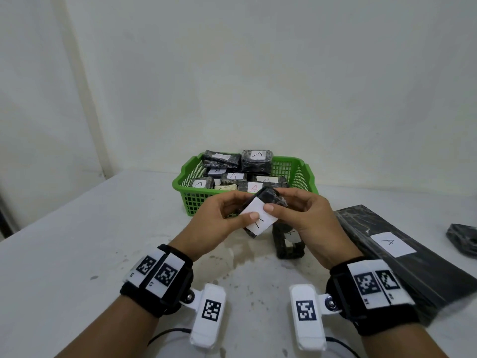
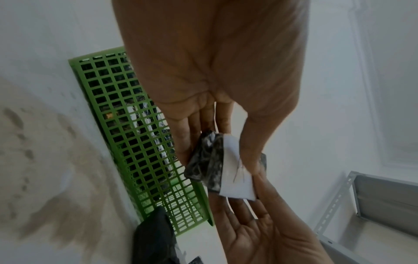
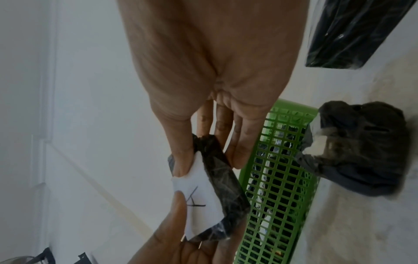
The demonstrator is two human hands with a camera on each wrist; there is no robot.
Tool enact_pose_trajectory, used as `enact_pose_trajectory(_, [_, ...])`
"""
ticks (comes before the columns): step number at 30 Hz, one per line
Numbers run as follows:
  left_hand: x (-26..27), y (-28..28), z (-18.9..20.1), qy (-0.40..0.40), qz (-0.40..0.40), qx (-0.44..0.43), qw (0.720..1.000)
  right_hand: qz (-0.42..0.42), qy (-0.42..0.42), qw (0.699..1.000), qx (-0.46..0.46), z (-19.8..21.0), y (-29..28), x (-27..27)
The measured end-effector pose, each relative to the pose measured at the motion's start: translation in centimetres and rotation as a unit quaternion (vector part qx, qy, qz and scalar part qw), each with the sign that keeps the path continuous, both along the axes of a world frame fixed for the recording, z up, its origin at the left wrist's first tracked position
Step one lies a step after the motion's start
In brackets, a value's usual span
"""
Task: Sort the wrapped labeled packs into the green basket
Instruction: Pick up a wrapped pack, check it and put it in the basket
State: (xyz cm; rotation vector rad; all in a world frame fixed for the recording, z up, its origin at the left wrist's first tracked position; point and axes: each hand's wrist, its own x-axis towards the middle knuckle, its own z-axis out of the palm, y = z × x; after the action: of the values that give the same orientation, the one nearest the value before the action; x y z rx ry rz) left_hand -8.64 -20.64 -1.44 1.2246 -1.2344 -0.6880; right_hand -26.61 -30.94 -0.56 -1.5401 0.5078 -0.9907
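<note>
Both hands hold one small pack (image 1: 268, 202) wrapped in dark marbled film, raised above the tabletop (image 1: 103, 241) just in front of the green basket (image 1: 196, 200). The left hand (image 1: 219, 223) pinches it from the 9 o'clock side, thumb pressed on the white label (image 1: 258, 215), which carries a handwritten mark partly hidden by the thumbs. The right hand (image 1: 304, 218) pinches it from the 3 o'clock side, its thumb on the label's upper edge and fingers curled behind the pack. The basket stands at 12 o'clock from the hands, near the wall, already holding a number of similar dark packs, most with labels reading A and one reading B. At 3 o'clock from the hands a long flat dark pack (image 1: 402, 257) labeled A lies on the tabletop. Directly below the held pack, at 6 o'clock, another small dark pack (image 1: 289, 244) sits on the tabletop, and a dark bundle (image 1: 464, 241) lies at the far right edge.
</note>
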Motion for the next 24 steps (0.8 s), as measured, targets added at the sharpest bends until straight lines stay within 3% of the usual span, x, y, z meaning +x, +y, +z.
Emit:
enact_pose_trajectory(3, [0.07, 0.06, 0.09, -0.009, -0.004, -0.005, 1.0, 0.013, -0.015, 1.0, -0.001, 0.04, 0.09, -0.03])
enact_pose_trajectory(10, [0.22, -0.18, -0.26, 0.014, -0.014, -0.047, 0.999, 0.116, 0.001, 0.983, 0.145, 0.14, 0.83, 0.24])
enact_pose_trajectory(14, [0.21, -0.05, -0.14, 0.005, -0.026, -0.028, 0.999, 0.048, 0.013, 0.994, 0.097, -0.13, 0.31, 0.28])
enact_pose_trajectory(19, [0.55, -0.1, -0.28, -0.005, -0.018, -0.052, 0.998, 0.094, 0.043, 0.986, 0.133, -0.06, 0.71, 0.26])
enact_pose_trajectory(24, [0.34, -0.02, -0.12, -0.026, -0.029, -0.056, 0.998, 0.117, 0.019, 0.982, 0.149, -0.15, 0.66, 0.19])
